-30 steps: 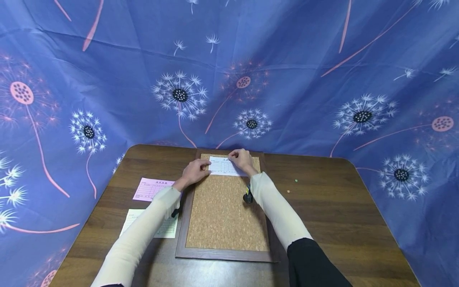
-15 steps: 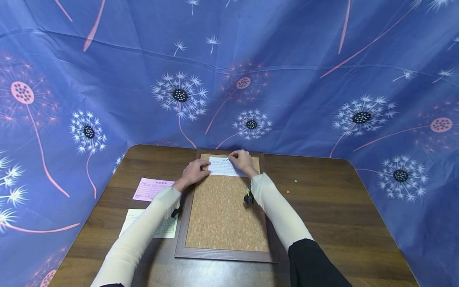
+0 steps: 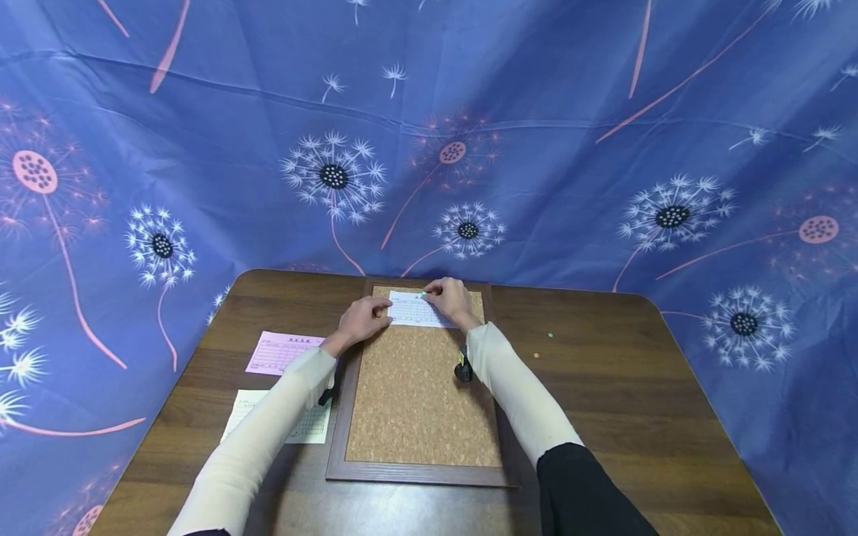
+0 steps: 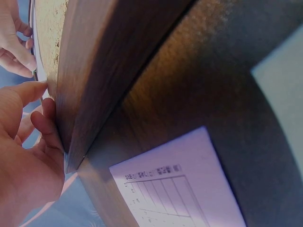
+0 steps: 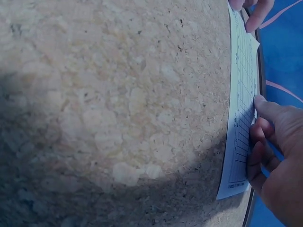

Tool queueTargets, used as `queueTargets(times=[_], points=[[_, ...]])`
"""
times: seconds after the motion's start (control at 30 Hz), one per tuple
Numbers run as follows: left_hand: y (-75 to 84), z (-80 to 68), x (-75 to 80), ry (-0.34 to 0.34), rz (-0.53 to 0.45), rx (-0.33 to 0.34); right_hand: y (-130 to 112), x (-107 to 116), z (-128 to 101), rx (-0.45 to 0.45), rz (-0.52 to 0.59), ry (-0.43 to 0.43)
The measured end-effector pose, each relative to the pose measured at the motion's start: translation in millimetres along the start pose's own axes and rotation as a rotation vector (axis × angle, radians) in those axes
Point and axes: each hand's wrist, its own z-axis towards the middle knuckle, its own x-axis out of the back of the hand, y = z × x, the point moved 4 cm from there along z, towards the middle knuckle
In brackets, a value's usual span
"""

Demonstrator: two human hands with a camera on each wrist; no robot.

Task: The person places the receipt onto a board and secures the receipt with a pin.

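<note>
Two hands were noted at the cork board's (image 3: 422, 394) far end. The white slip (image 3: 415, 309) lay crosswise; left hand (image 3: 362, 320) pressed its left edge, right hand (image 3: 452, 298) pinched a green pin (image 3: 424, 295) at the top edge.

Pink form (image 3: 284, 351) and pale yellow form (image 3: 281, 423) lying left of the frame on a brown table (image 3: 630, 402), blue dandelion-print cloth (image 3: 536, 134) behind.

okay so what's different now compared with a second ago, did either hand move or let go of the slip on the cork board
Nothing visibly changed. The left hand and right hand stay on the white slip at the far end of the cork board; neither has let go.
</note>
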Motion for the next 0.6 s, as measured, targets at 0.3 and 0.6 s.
queueTargets(times=[0.3, 0.6], points=[[3.6, 2.2, 1.2, -0.010, 0.004, -0.003, 0.4, 4.4, -2.0, -0.001, 0.009, 0.020], [0.0, -0.3, 2.3, -0.010, 0.001, -0.013, -0.9, -1.5, 2.0, -0.032, 0.006, 0.019]])
